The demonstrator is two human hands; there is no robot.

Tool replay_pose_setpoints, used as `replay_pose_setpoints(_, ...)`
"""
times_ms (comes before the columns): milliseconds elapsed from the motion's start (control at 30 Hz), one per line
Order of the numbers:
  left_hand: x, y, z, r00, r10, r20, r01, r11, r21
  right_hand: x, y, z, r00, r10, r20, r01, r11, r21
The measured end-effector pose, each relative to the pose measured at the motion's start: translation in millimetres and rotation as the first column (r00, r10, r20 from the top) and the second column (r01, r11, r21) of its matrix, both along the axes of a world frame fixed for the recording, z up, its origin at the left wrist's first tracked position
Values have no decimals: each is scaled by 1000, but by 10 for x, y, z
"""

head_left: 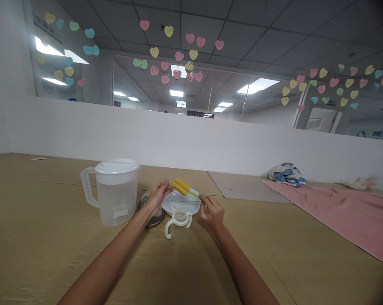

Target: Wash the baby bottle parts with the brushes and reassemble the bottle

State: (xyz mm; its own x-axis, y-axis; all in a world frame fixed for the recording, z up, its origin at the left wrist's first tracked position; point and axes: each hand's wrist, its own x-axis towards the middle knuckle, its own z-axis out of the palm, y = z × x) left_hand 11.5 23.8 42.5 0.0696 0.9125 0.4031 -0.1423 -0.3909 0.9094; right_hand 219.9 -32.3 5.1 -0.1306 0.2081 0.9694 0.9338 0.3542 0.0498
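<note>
Brush with cylindrical yellow sponge head extends from right hand.

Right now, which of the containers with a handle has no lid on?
The small bottle in the two-sided white handle: its round mouth is uncovered, while the big pitcher to its left has a white lid.

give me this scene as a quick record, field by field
left hand: at the sponge's far end, grip unclear
right hand: pinching the green handle
held tool: yellow sponge on that handle, above the white dish
nearest: clear bottle with white side handles, standing upright
left side: lidded clear jug
right side: pink cloth, blue-and-white cloth
</note>
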Motion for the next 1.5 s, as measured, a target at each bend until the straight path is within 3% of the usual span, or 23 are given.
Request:
replay_pose_setpoints(100,-38,-62,7,989,4,148,4,999,-51,43,41,-39,996,-73,48,72,997,13)
replay_pose_setpoints(167,-122,-79,-44,987,56,149,-50,998,-43,73,65,-56,989,-132,62,132,991,7)
replay_pose_setpoints(267,-304,-50,-176,948,301,-108,-283,947,152,92,71,-57,983,-184,27,185,983,-21)
replay_pose_setpoints(333,-409,-11,-265,832,481,-277,-401,866,297,88,63,-45,978,-207,-6,207,978,-27)
replay_pose_setpoints(400,-473,22,-330,736,549,-397,-436,832,343,78,52,-32,975,-223,-18,223,974,-29)
replay_pose_setpoints(500,-498,49,-385,683,531,-501,-416,847,331,68,47,-21,972,-234,-5,234,972,-24)
replay_pose_setpoints(667,-498,76,-424,695,513,-505,-395,858,328,73,65,-25,970,-242,15,242,969,-40)
replay_pose_setpoints(1167,-519,11,-418,491,513,-704,-358,855,374,82,99,-62,973,-227,37,229,970,-77)
replay_pose_setpoints(1500,-475,46,-503,470,399,-787,-284,913,293,76,96,-52,970,-241,45,244,965,-97)
